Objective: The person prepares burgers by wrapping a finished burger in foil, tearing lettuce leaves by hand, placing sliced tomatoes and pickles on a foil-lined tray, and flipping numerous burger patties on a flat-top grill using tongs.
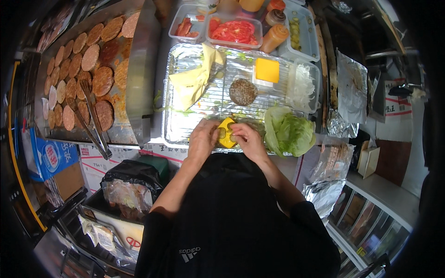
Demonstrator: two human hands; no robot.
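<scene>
My left hand (202, 139) and my right hand (247, 139) meet at the near edge of a foil-lined wire rack (167, 121). Between them lies a cheese slice (228, 124) with pickle slices (222, 133) on it; what is under the cheese is hidden. My right fingertips touch a pickle slice on the right side. My left fingers rest against the left edge, so their grip is unclear. Farther back on the rack are a dark seeded bun half (243, 92), a stack of cheese slices (267, 70) and a crumpled yellow wrapper (193, 83). Lettuce (290, 132) sits beside my right hand.
Browned patties (103, 81) cover a griddle at left, with metal tongs (94, 118) across its front edge. Tubs of tomato slices (233, 32), bacon (186, 28), pickles (294, 33) and shredded onion (301, 83), plus sauce bottles (274, 37), border the rack.
</scene>
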